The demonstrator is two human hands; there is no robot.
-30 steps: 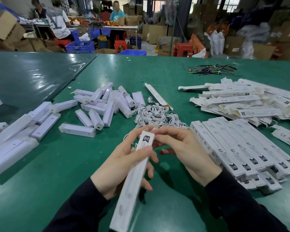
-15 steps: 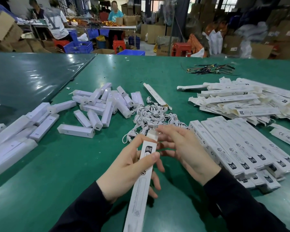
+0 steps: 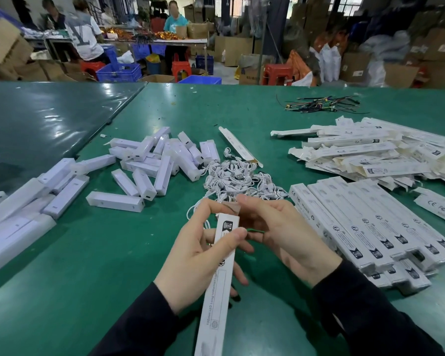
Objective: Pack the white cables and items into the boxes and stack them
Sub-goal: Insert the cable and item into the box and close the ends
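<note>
The green surface [image 3: 113, 265] is laid out like a small assembly line, so that each supply sits within reach. To the right, the closed boxes [image 3: 370, 222] lie side by side in a neat layered row, presumably the finished stack growing there. Beyond them at far right sprawls a loose heap of flat unfolded boxes [image 3: 365, 155], waiting to be taken one at a time. To the left of centre the white plastic items [image 3: 149, 163] lie jumbled, and the tangle of white cables [image 3: 231, 178] sits just beyond the hands, nearest of all.

The long box [image 3: 219, 278] being worked on is held slanting toward the person, its far end raised, I judge so the open flap faces the right hand [image 3: 280, 232]. The left hand [image 3: 198, 255] grips it with thumb across the printed face and fingers curled behind. The right hand's fingers [image 3: 247, 201] curl at the flap, seemingly pinching it, though its palm hides the contact.

Whether a cable or item is already inside cannot be seen. The box's near end runs out of view, and its small print is unreadable.
</note>
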